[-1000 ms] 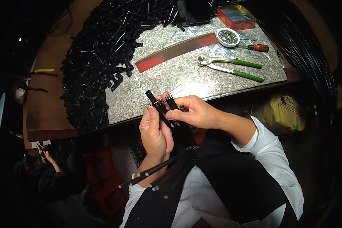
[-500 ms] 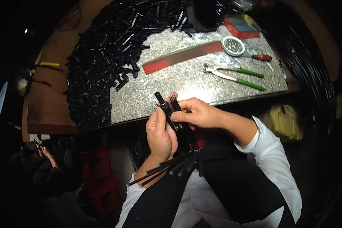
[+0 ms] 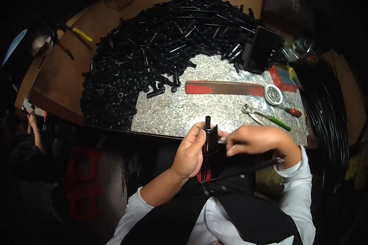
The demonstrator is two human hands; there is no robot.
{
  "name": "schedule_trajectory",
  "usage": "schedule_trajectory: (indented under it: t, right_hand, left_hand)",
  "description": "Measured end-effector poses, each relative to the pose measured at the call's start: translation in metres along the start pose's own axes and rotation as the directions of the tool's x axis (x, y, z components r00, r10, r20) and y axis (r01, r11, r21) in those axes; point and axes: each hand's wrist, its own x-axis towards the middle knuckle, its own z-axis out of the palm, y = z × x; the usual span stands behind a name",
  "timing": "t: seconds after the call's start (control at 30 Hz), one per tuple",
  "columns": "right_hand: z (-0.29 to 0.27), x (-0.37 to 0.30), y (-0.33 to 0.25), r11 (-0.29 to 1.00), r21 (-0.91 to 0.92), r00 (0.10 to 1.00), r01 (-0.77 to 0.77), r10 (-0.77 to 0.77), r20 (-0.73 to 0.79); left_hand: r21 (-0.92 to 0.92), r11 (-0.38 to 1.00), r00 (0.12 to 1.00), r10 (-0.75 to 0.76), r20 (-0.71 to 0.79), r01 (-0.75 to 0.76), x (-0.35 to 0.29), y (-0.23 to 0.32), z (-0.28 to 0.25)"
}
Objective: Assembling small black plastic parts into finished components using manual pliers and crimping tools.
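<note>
The right hand (image 3: pixel 251 139) has drawn away from the black tube (image 3: pixel 208 122), fingers curled, any grip impossible to tell; the left hand (image 3: pixel 189 155) clasps the tube at the near edge of the table (image 3: pixel 163 112).

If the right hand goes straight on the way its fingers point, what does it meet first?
Probably the black rods held in the left hand, just left of the right hand; depth is unclear from this single view.
</note>
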Motion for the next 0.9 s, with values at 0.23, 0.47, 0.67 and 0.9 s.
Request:
schedule_trajectory:
  t: [0.23, 0.47, 0.67, 0.9]
  right_hand:
    - [-0.1, 0.072, 0.037, 0.997, -0.029, 0.688, -0.072, 0.029, -0.725]
    - [-0.106, 0.169, 0.071, 0.905, -0.273, 0.577, -0.326, -0.038, -0.816]
    - [-0.107, 0.131, 0.07, 0.932, -0.221, 0.483, -0.288, -0.058, -0.874]
    - [-0.086, 0.046, 0.012, 0.863, 0.449, 0.707, 0.233, 0.166, -0.687]
  left_hand:
    - [-0.01, 1.0, 0.997, -0.025, 0.073, 0.026, 0.007, 0.001, -0.008]
    - [0.054, 0.999, 0.995, -0.011, 0.098, 0.005, 0.006, 0.0, -0.009]
    - [0.04, 0.999, 0.992, 0.002, 0.13, -0.007, 0.004, 0.0, -0.005]
    - [0.077, 0.997, 0.99, 0.01, 0.138, -0.021, -0.004, -0.002, -0.001]
